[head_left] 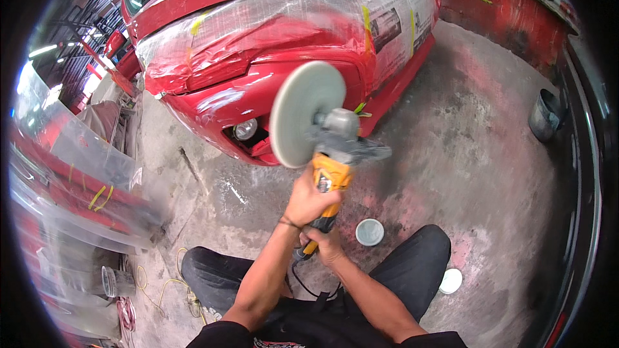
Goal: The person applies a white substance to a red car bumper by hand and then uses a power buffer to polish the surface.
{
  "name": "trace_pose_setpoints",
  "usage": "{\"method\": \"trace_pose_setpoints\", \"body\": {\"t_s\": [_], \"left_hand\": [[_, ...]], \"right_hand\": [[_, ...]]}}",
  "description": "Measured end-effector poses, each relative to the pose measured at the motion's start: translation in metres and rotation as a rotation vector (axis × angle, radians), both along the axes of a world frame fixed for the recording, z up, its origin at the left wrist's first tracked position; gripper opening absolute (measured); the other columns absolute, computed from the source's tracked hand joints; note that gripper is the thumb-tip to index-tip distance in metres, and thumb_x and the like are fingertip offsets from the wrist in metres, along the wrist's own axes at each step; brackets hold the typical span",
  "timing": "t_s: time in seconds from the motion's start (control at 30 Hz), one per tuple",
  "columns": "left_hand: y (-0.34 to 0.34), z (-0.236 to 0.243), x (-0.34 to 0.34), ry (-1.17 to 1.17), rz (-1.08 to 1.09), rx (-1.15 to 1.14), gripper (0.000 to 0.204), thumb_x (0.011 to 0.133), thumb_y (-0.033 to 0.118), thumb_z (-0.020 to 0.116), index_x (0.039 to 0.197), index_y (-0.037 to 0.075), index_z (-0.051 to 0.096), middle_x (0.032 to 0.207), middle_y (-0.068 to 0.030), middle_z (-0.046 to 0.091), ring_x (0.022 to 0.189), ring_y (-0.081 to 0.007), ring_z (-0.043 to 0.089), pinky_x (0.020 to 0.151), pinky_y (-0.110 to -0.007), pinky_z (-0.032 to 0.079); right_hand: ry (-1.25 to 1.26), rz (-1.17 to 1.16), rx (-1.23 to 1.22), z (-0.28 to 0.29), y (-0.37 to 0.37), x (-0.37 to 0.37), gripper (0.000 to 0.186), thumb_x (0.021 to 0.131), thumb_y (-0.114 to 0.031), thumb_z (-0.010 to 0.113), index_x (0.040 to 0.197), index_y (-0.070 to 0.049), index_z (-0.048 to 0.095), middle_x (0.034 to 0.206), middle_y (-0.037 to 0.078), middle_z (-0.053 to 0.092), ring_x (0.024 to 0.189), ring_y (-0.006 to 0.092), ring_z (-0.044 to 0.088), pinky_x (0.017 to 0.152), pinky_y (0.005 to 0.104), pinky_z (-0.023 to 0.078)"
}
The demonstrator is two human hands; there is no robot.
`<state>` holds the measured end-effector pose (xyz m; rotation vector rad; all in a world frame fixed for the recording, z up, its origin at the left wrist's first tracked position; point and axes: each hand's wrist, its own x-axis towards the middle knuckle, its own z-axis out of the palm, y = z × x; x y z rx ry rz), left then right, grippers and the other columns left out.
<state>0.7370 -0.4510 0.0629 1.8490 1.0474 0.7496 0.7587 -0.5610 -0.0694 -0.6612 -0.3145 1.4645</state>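
Observation:
Both hands hold a yellow and grey rotary polisher (333, 166) out in front of me. My left hand (308, 198) is wrapped round the body behind the tool's grey head. Lower down, my right hand (325, 245) grips the rear handle, close to where the black cord leaves it. A large round whitish pad (308, 115) is turned on edge at the tool's front. Behind it is the glossy red car bumper (219, 106); I cannot tell whether pad and bumper touch. Part of the bumper is hidden by the pad.
Newspaper (393, 19) and plastic mask the red car. Between my knees and to the right stand a small tub (369, 232) and a white lid (451, 281). A dark bucket (545, 115) is at right, beside a black car panel (583, 154). Yellow cord (161, 293) lies left.

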Motion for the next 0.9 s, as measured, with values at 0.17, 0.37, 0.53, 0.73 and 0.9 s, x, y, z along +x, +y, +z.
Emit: {"method": "trace_pose_setpoints", "body": {"t_s": [0.17, 0.37, 0.53, 0.73, 0.9], "left_hand": [[-0.018, 0.003, -0.056, -0.148, 0.025, -0.239, 0.065, 0.079, 0.014, 0.092, 0.135, -0.002, 0.062, 0.122, -0.0069, 0.075, 0.107, -0.016, 0.071, 0.096, -0.037, 0.06], [-0.016, -0.01, -0.057, -0.253, 0.061, -0.252, 0.065, 0.083, 0.016, 0.093, 0.138, -0.002, 0.063, 0.126, -0.0075, 0.075, 0.113, -0.0182, 0.071, 0.102, -0.038, 0.058], [0.001, -0.01, -0.021, -0.213, -0.021, -0.258, 0.065, 0.081, 0.015, 0.094, 0.135, -0.003, 0.063, 0.123, -0.0088, 0.075, 0.109, -0.0177, 0.073, 0.097, -0.037, 0.06], [0.023, -0.026, 0.016, 0.098, -0.031, -0.157, 0.077, 0.07, 0.036, 0.091, 0.134, -0.001, 0.067, 0.12, -0.0173, 0.079, 0.11, -0.0267, 0.078, 0.099, -0.042, 0.059], [0.01, -0.059, -0.011, 0.072, 0.053, -0.128, 0.079, 0.071, 0.035, 0.092, 0.135, -0.003, 0.065, 0.12, -0.0184, 0.08, 0.111, -0.0286, 0.078, 0.1, -0.042, 0.059]], "right_hand": [[-0.248, 0.079, 0.005, 0.005, -0.01, -0.02, 0.056, 0.08, -0.015, 0.095, 0.124, -0.004, 0.063, 0.101, 0.0, 0.072, 0.075, 0.0097, 0.067, 0.066, 0.0271, 0.055], [-0.301, 0.004, -0.034, -0.003, -0.005, -0.023, 0.072, 0.075, -0.017, 0.099, 0.134, -0.002, 0.059, 0.117, 0.007, 0.071, 0.103, 0.016, 0.07, 0.089, 0.0339, 0.058], [-0.295, 0.001, -0.148, -0.011, 0.008, -0.005, 0.057, 0.078, -0.021, 0.1, 0.118, -0.004, 0.064, 0.094, 0.003, 0.074, 0.075, 0.0139, 0.071, 0.068, 0.0322, 0.058], [-0.006, -0.138, -0.069, -0.004, 0.016, -0.003, 0.034, 0.086, -0.02, 0.093, 0.101, -0.006, 0.067, 0.078, 0.004, 0.071, 0.064, 0.0157, 0.069, 0.061, 0.0317, 0.055], [0.011, -0.102, -0.129, -0.007, -0.008, -0.022, 0.027, 0.086, -0.017, 0.09, 0.097, -0.006, 0.068, 0.078, 0.005, 0.072, 0.065, 0.0158, 0.068, 0.064, 0.0319, 0.055]]}}
